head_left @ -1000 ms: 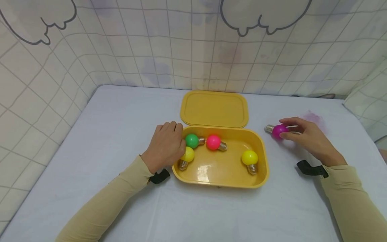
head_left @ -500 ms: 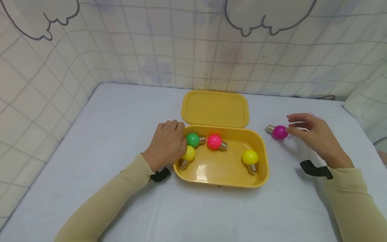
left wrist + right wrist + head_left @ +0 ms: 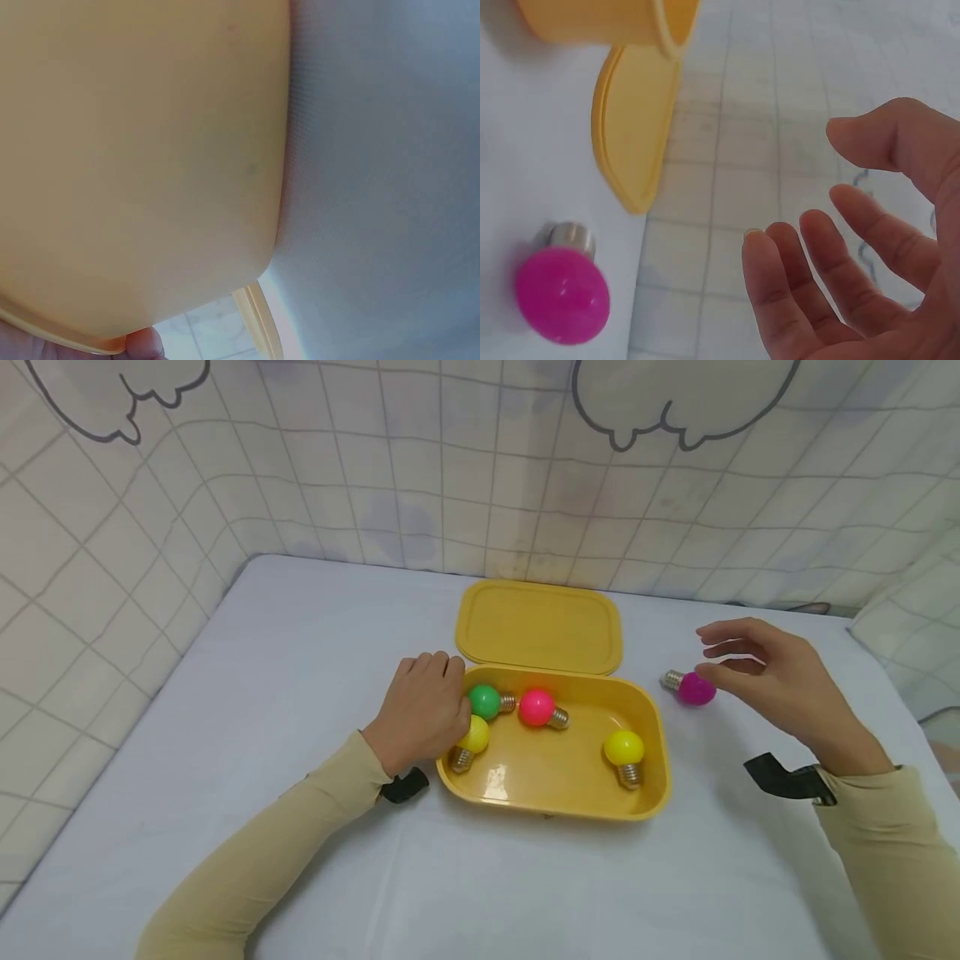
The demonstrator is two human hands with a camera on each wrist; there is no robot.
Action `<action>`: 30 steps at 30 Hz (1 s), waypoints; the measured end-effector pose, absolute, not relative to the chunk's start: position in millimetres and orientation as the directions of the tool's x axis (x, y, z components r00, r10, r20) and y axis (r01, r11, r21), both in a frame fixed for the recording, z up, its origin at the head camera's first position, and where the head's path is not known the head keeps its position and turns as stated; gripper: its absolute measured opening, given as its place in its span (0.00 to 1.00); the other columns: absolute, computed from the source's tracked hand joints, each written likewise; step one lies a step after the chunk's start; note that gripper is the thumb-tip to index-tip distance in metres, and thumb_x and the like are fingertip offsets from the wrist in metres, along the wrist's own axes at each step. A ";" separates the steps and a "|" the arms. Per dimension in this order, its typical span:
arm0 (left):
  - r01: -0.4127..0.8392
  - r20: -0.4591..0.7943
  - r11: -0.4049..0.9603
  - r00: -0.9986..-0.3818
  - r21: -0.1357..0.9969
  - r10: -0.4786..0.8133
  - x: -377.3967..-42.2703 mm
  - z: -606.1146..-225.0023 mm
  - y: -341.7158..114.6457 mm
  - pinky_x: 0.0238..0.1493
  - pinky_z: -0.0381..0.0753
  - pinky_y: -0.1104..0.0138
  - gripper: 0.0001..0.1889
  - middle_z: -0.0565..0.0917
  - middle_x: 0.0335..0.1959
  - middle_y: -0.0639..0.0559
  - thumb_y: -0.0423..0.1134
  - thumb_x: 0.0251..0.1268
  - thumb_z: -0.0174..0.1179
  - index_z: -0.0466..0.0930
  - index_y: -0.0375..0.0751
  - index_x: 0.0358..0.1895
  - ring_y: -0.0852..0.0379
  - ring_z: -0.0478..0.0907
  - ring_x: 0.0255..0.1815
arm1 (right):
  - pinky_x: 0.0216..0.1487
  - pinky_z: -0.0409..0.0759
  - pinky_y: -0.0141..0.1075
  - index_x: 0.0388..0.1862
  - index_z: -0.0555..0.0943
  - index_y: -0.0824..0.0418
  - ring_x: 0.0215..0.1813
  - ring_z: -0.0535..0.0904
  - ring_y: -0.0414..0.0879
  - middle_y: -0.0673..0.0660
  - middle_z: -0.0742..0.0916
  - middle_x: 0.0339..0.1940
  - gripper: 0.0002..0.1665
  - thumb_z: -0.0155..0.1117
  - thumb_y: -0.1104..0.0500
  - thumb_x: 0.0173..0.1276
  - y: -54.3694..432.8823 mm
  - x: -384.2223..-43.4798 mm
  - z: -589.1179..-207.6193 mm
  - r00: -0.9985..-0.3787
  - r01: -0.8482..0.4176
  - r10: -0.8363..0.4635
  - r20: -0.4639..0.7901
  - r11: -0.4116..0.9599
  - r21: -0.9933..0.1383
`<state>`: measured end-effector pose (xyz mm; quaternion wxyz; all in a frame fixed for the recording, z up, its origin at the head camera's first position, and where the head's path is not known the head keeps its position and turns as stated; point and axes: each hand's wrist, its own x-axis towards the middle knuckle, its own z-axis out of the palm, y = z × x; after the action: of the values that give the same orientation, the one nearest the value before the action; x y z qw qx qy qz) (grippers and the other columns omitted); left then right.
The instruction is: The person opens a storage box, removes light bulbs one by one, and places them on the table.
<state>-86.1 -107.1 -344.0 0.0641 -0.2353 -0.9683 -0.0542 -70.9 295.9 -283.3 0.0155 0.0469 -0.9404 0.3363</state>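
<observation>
**Left hand holds the box, right hand is free by the magenta bulb**

Nearest, the left hand [image 3: 423, 710] grips the left rim of the yellow box [image 3: 555, 785]. Just beside this hand, inside, lie one yellow bulb [image 3: 476, 737] and the green bulb [image 3: 484, 702]. The pink bulb [image 3: 537, 707] and another yellow bulb [image 3: 624, 748] lie between the two hands, also inside.

The right hand [image 3: 783, 681] holds nothing; its fingers are curved and apart from the thumb. The magenta bulb [image 3: 696, 689] lies on the table [image 3: 337, 860], below the thumb tip and not touched. Beyond both hands, the lid [image 3: 538, 627] lies flat behind the box.

In my judgement, the step in hand is steadying the box while the magenta bulb is handled. Taking it would call for lower fingers and a gentle pinch, because the round globe could roll.
</observation>
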 end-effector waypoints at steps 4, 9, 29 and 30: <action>0.461 0.143 0.884 -0.882 0.076 0.448 -86.4 -342.8 -107.4 0.46 0.70 0.55 0.10 0.71 0.32 0.45 0.40 0.70 0.46 0.73 0.35 0.41 0.45 0.70 0.37 | 0.48 0.73 0.09 0.62 0.80 0.55 0.48 0.78 0.21 0.43 0.82 0.56 0.25 0.74 0.58 0.67 276.7 -71.3 -276.2 -0.980 -0.200 -0.169 0.109 0.756 -0.624; 0.446 0.111 0.892 -0.893 0.078 0.436 -87.0 -341.8 -107.7 0.47 0.69 0.55 0.11 0.72 0.33 0.45 0.40 0.71 0.46 0.73 0.35 0.43 0.45 0.70 0.39 | 0.48 0.75 0.11 0.59 0.82 0.56 0.47 0.79 0.21 0.53 0.85 0.57 0.25 0.76 0.62 0.63 255.5 -74.0 -270.7 -0.950 -0.304 -0.277 0.141 0.731 -0.611; 0.441 0.079 0.893 -0.897 0.093 0.435 -88.0 -342.2 -106.4 0.50 0.70 0.55 0.13 0.72 0.34 0.46 0.41 0.72 0.45 0.73 0.35 0.45 0.46 0.70 0.40 | 0.59 0.85 0.51 0.62 0.81 0.57 0.56 0.84 0.50 0.56 0.86 0.58 0.25 0.72 0.62 0.66 199.1 -74.9 -266.9 -0.862 -0.431 -0.506 0.009 0.724 -0.538; 0.441 0.078 0.893 -0.897 0.095 0.435 -87.9 -342.0 -106.3 0.50 0.70 0.55 0.13 0.73 0.35 0.46 0.41 0.72 0.45 0.73 0.35 0.45 0.46 0.70 0.41 | 0.59 0.85 0.51 0.62 0.81 0.58 0.56 0.84 0.50 0.56 0.86 0.58 0.25 0.72 0.62 0.66 197.5 -75.1 -268.0 -0.860 -0.430 -0.510 0.004 0.722 -0.542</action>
<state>-87.9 -106.3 -342.0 0.0274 -0.2250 -0.9724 -0.0553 -75.1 197.5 -268.0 -0.0731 0.2542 -0.9249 0.2731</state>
